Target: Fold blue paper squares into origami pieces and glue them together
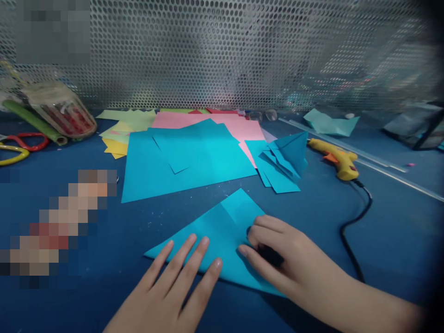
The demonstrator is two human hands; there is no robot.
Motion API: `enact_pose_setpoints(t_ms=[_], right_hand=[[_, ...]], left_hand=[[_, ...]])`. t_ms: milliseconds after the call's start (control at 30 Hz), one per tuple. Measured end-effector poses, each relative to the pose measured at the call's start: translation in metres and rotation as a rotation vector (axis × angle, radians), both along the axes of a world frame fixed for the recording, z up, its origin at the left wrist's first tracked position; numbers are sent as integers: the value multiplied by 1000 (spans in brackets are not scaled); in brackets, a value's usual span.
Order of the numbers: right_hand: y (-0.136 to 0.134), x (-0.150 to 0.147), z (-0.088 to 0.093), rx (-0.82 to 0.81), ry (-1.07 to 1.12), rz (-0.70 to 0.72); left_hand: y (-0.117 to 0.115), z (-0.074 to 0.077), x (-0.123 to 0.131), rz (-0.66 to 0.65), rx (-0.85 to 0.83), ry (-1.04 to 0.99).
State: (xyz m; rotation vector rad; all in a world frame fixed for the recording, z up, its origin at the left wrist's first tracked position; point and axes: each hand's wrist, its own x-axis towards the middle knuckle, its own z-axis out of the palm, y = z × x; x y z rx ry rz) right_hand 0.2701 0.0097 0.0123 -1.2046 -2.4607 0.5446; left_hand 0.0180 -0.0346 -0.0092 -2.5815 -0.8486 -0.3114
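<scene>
- Right hand [287, 254] hides part of the folded blue paper [215, 231].
- Left hand [169, 291] cut off at bottom.
- Yellow handle loop [26, 151] cut off at left.
- Shapes [294, 98] behind perforated panel [166, 60] blurred.

Lower centre: blue paper triangle [204, 236], n = 1; mid-frame, blue sheets [215, 148], at least 2, overlap hides the full number. Right side: yellow glue gun [342, 158], 1; black cord [343, 230], 1; clear strips [416, 187], 2 visible; pink bit [411, 164], 1; pale teal folded paper [331, 126], 1. Upper left: jar [65, 111], 1; green tube [33, 121], 1; scissor handle loops [15, 163], 2 (one red, one yellow), number of pairs cannot be told; stacked green and yellow papers [116, 147], several, uncountable.
</scene>
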Motion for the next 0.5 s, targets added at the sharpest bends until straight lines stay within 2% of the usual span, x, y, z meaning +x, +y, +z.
enact_pose_setpoints(t_ms=[300, 400, 500], right_hand=[[3, 1, -6, 74, -19, -9], [0, 0, -1, 40, -40, -25], [-15, 0, 4, -40, -26, 23]], left_hand=[[-6, -12, -4, -21, -27, 25], [1, -7, -4, -33, -34, 22], [10, 3, -6, -69, -41, 31]])
